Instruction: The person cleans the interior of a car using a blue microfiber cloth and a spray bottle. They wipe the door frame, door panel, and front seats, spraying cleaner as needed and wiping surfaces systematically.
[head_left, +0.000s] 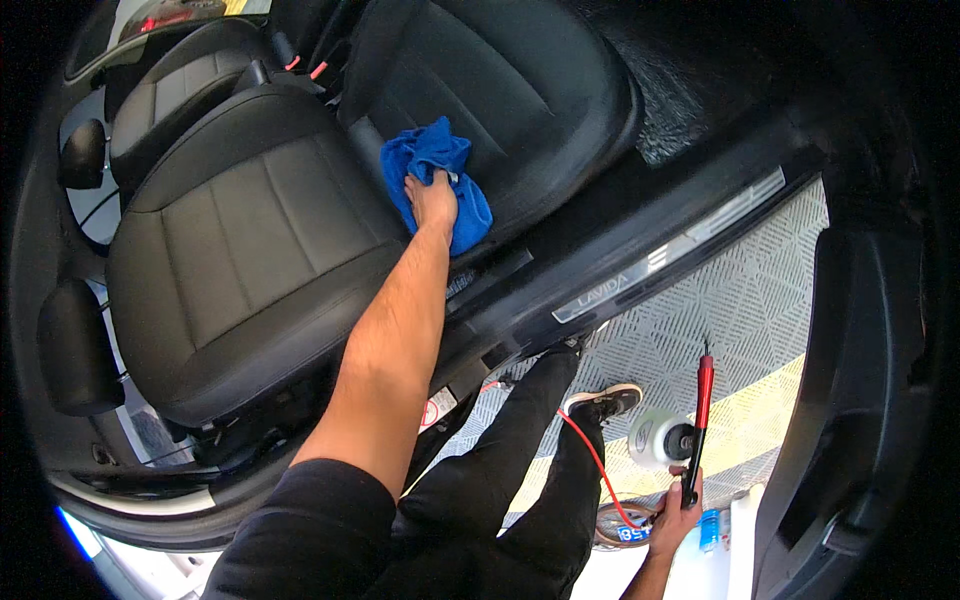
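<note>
My left hand (433, 201) presses a bunched blue microfiber cloth (470, 210) against the side of a black leather seat cushion (480, 82), close to where it meets the backrest (262, 217). The fingers are partly hidden in the folds. Down at the lower right, my right hand (679, 506) grips a cleaning spray gun by its black handle. The spray gun (703, 405) has a red nozzle tube pointing away from me and a translucent white bottle (651, 439) on its side. From its base runs a red air hose (600, 457) toward my legs.
A door sill with a metal scuff plate (600, 296) bearing writing runs beside the seat. The open car door (847, 360) stands at right. Grey and yellow floor tiles (720, 292) lie under my shoes (604, 405). Seat belt buckles (292, 61) show beyond the seat.
</note>
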